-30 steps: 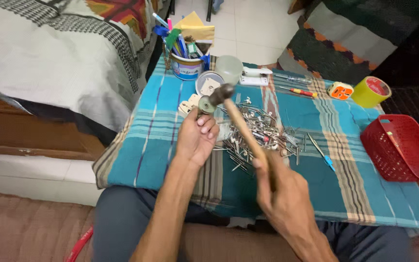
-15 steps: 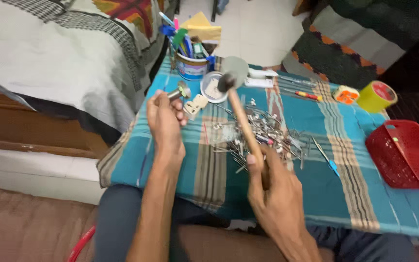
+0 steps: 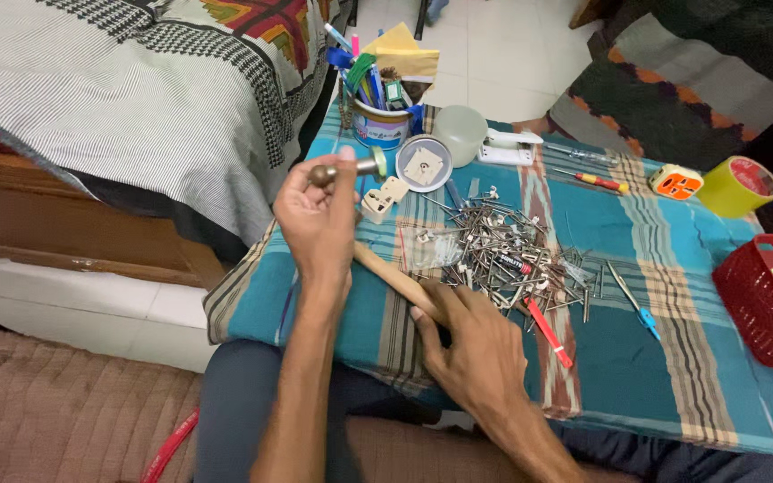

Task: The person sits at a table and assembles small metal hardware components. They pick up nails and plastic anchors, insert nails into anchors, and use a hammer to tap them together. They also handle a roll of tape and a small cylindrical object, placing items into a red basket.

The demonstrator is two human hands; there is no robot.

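Now, head view — against half a second ago:
Left hand (image 3: 317, 219): still raised, pinching the small metal knob (image 3: 344, 168)
Right hand (image 3: 471, 344): lowered; gripping the wooden hammer handle (image 3: 393, 275) flat on the plaid cloth (image 3: 673, 358); head hidden
Nails (image 3: 503, 255): just beside

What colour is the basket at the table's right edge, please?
Red, in the head view: the basket.

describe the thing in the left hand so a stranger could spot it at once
Start at the blue checked cloth over the low table, then find the paint tin stuffed with pens at its far left corner. Just in front of it, the left hand holds a small metal knob up off the cloth: a short stubby rod with a round brassy end, unlike the thin loose nails heaped nearby.
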